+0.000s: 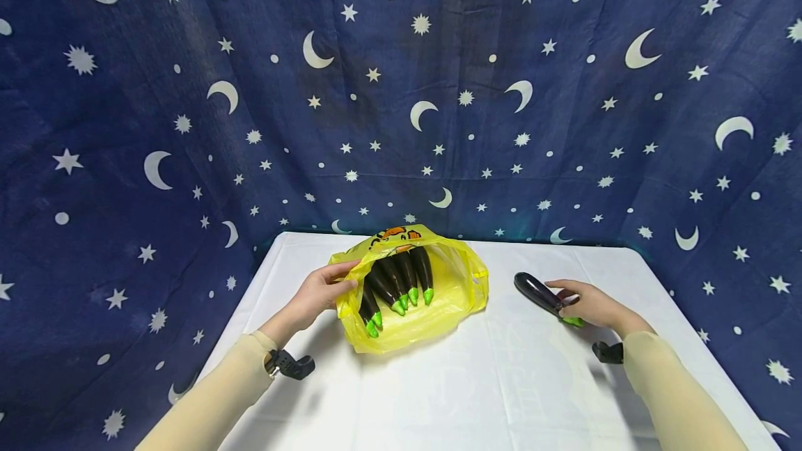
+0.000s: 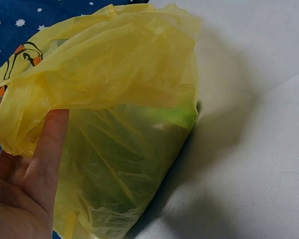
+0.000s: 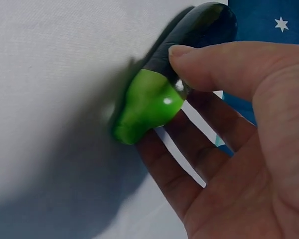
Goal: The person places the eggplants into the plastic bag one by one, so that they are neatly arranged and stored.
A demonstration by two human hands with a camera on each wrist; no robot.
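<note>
A yellow plastic bag (image 1: 426, 331) lies on the table with its mouth facing me, and several dark eggplants (image 1: 423, 271) with green stem ends are inside it. My left hand (image 1: 316, 296) pinches the left edge of the bag's mouth; in the left wrist view the thumb and fingers (image 2: 49, 149) hold the gathered yellow film. To the right of the bag, my right hand (image 1: 589, 305) grips a single eggplant (image 1: 534, 289) near its green stem end. In the right wrist view the thumb presses on the eggplant's dark skin just above the green cap (image 3: 149, 102), with the other fingers beneath.
A white-covered table (image 1: 438, 402) carries everything. Behind it and at both sides hangs a dark blue cloth (image 1: 388, 138) with moons and stars. Black bands with camera mounts (image 1: 294, 365) sit on both wrists.
</note>
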